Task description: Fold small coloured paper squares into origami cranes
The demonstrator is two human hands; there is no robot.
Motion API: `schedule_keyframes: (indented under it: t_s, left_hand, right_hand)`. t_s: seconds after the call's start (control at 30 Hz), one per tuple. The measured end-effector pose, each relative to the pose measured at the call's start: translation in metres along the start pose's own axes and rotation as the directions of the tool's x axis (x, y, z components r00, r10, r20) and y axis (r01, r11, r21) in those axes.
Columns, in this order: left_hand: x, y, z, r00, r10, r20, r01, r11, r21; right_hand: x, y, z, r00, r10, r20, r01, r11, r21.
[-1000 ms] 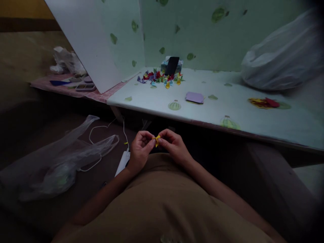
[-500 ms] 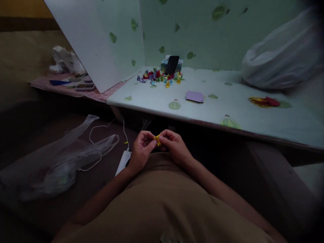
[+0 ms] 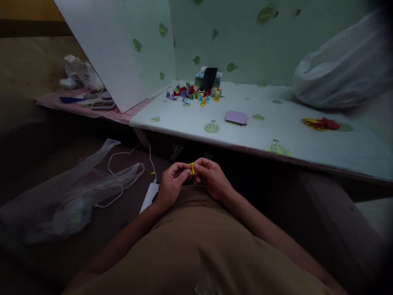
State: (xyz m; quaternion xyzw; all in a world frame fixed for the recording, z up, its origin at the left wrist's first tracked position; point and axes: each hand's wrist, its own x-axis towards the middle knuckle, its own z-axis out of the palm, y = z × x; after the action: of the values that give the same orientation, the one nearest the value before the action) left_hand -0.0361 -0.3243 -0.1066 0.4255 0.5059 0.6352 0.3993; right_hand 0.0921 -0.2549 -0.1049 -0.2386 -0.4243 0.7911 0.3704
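Close to my body, in front of the table edge, both hands pinch one small piece of folded yellow paper (image 3: 192, 168). My left hand (image 3: 172, 182) grips its left side between thumb and fingers. On the other side my right hand (image 3: 213, 176) holds it the same way, and the fingertips cover part of the folds. Farther back on the table (image 3: 184, 119) stand several small folded paper cranes (image 3: 196, 95) in red, yellow, purple, blue and green. A stack of purple paper squares (image 3: 236, 117) lies nearer to me.
A phone (image 3: 209, 79) leans on a tissue box (image 3: 218, 78) behind the cranes. Red and yellow paper pieces (image 3: 321, 123) lie at the right, near a big white plastic bag (image 3: 340, 65). On the left are a clear plastic bag (image 3: 73, 209), a white power strip (image 3: 149, 197) and a cable.
My fingers have shifted slightly on the yellow paper, and it has turned a little between them. Everything on the table is as it was.
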Motion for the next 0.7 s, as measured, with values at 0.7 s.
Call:
schedule_keyframes:
  t_s: [0.7]
  left_hand:
    - [0.0,-0.015,-0.007,0.934,0.355,0.035,-0.351,0.898,0.265]
  right_hand:
    - [0.004,-0.003,-0.003,0.992,0.107,0.071,-0.117,0.979,0.169]
